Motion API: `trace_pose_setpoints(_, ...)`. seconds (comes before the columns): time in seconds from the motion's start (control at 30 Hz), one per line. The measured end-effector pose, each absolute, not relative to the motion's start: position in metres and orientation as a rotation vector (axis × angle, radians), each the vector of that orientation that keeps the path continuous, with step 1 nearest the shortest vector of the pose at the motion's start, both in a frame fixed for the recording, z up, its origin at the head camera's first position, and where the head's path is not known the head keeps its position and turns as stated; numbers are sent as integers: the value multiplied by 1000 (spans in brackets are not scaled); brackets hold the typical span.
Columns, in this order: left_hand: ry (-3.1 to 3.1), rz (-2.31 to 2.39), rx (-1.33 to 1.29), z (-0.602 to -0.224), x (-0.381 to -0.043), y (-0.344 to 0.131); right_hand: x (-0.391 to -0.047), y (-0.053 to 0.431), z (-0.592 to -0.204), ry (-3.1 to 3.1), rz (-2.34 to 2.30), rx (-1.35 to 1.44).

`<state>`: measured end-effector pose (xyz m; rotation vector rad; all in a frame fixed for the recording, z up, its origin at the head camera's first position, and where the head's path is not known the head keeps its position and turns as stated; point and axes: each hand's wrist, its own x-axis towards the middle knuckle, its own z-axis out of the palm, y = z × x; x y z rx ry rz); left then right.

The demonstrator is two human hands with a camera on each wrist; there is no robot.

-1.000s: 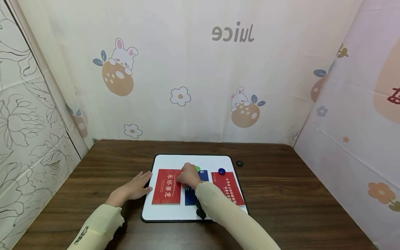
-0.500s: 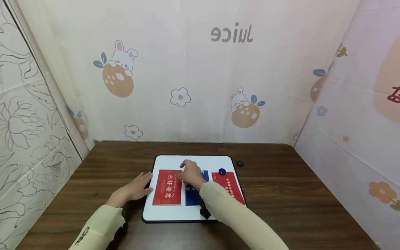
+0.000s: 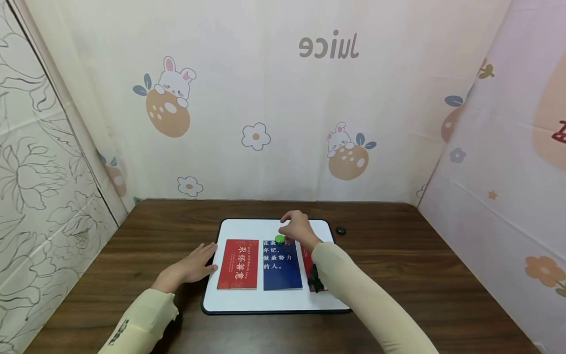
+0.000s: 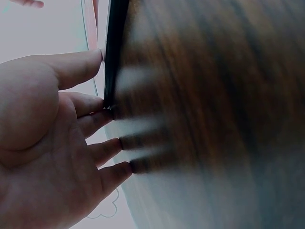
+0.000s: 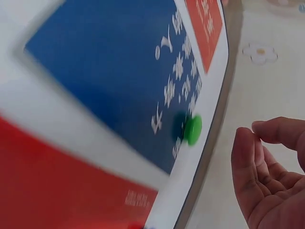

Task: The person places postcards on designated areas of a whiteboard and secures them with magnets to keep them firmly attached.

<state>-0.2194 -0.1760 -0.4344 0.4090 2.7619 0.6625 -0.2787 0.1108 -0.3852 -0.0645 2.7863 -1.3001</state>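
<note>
A white magnetic board [image 3: 236, 301] with a black rim lies on the table, bearing a red card [image 3: 237, 265] at left, a blue card [image 3: 283, 275] in the middle and another red card [image 3: 306, 258] at right, partly covered by my right arm. A round green magnet [image 3: 280, 239] sits at the blue card's top edge. My right hand [image 3: 300, 230] is just right of that magnet, thumb and index finger bent toward each other. In the right wrist view, the green magnet [image 5: 193, 130] is apart from the fingertips, which hold nothing. My left hand [image 3: 193, 264] touches the board's left rim [image 4: 113, 52], fingers extended.
A black round magnet [image 3: 341, 230] lies on the wooden table [image 3: 389, 275], off the board's upper right. A patterned curtain [image 3: 265, 98] hangs behind the table's far edge.
My right hand has moved right and away from me, from beside the left red card. The blue card now shows fully; the blue magnet is hidden. My left hand stays put.
</note>
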Motion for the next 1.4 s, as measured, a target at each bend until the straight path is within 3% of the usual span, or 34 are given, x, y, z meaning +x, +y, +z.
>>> trace_pose_setpoints(1.4,2762,674,464,-434,-220,-177,-308,253,-384,2768,-1547,491)
